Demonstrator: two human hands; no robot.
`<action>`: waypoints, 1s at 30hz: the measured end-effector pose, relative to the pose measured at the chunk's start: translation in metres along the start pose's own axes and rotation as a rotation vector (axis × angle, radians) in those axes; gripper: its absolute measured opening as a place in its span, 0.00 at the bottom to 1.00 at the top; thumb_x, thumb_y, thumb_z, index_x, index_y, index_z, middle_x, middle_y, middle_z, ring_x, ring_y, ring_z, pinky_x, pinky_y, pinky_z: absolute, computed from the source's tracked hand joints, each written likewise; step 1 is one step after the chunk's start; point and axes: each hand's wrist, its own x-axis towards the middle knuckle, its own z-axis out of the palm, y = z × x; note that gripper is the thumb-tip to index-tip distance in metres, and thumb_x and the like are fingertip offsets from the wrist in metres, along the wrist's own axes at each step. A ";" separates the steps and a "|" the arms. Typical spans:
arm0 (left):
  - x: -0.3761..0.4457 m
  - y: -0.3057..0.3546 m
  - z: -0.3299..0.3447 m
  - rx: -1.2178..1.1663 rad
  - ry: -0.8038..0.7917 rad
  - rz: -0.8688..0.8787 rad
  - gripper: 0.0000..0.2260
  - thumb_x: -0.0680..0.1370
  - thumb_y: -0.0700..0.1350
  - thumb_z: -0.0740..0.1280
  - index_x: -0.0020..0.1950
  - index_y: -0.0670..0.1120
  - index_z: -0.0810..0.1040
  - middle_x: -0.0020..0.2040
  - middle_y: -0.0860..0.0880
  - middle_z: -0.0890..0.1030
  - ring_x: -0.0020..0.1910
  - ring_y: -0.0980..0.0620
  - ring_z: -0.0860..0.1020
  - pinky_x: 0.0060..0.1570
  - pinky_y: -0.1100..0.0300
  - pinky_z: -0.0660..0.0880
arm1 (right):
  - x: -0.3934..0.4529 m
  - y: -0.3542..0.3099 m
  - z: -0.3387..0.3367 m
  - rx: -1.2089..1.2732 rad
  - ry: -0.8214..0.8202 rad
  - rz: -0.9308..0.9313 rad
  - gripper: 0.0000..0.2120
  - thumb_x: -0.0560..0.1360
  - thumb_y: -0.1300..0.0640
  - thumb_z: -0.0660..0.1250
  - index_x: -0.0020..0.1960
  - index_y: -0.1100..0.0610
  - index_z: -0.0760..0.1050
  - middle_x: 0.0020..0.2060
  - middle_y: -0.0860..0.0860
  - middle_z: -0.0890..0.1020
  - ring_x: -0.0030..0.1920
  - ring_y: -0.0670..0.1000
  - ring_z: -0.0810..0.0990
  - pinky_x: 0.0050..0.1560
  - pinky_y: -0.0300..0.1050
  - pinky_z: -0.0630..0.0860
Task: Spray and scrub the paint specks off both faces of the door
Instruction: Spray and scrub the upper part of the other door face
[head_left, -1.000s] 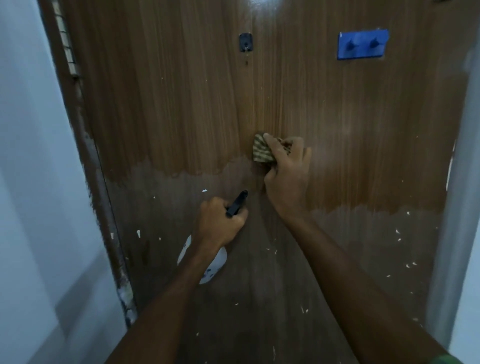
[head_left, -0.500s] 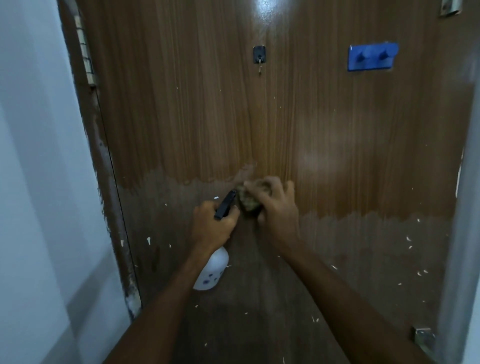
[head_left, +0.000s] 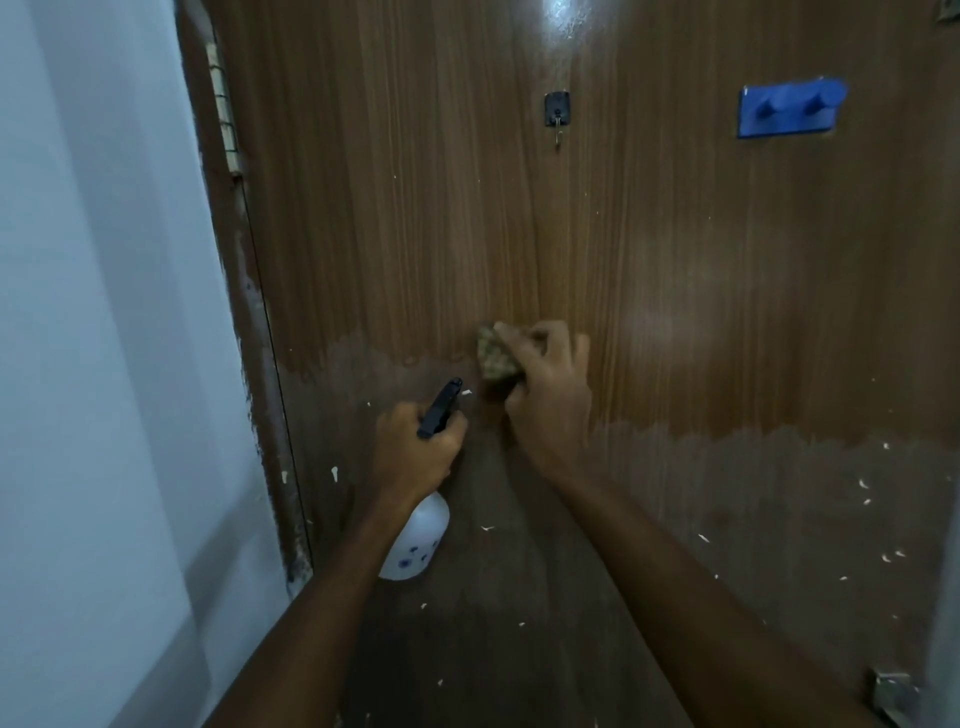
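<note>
A brown wood-grain door fills the view, its lower part darker and dotted with white paint specks. My right hand grips a greenish scrub sponge and presses it against the door at the edge of the darker zone. My left hand holds a white spray bottle by its black trigger head, the nozzle pointing up toward the sponge. The bottle's body hangs below my fist.
A pale wall stands at the left beside the door frame and hinge. On the door are a small black hook and a blue double hook. A metal latch sits at lower right.
The sponge went down the door from one second ago to half a second ago, then came back up a little. My left hand with the bottle stayed just below it.
</note>
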 end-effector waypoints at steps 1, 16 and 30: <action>0.001 -0.002 -0.002 0.012 0.011 -0.001 0.18 0.80 0.44 0.72 0.33 0.35 0.80 0.28 0.39 0.81 0.22 0.44 0.79 0.23 0.48 0.75 | 0.014 -0.004 0.002 0.004 0.054 0.043 0.27 0.73 0.68 0.69 0.70 0.51 0.78 0.61 0.56 0.74 0.55 0.56 0.70 0.37 0.42 0.72; -0.007 -0.025 -0.034 0.077 0.054 -0.022 0.16 0.79 0.43 0.72 0.35 0.35 0.80 0.30 0.39 0.81 0.24 0.41 0.80 0.25 0.44 0.77 | 0.017 -0.042 0.030 0.024 0.095 0.016 0.26 0.73 0.69 0.66 0.69 0.55 0.78 0.57 0.58 0.74 0.54 0.56 0.71 0.37 0.42 0.73; -0.012 -0.051 -0.061 0.074 0.079 -0.100 0.20 0.73 0.55 0.68 0.36 0.37 0.80 0.30 0.38 0.81 0.29 0.34 0.80 0.29 0.38 0.79 | -0.002 -0.067 0.057 0.064 0.023 -0.046 0.24 0.76 0.65 0.62 0.70 0.55 0.78 0.54 0.58 0.76 0.52 0.55 0.72 0.38 0.40 0.71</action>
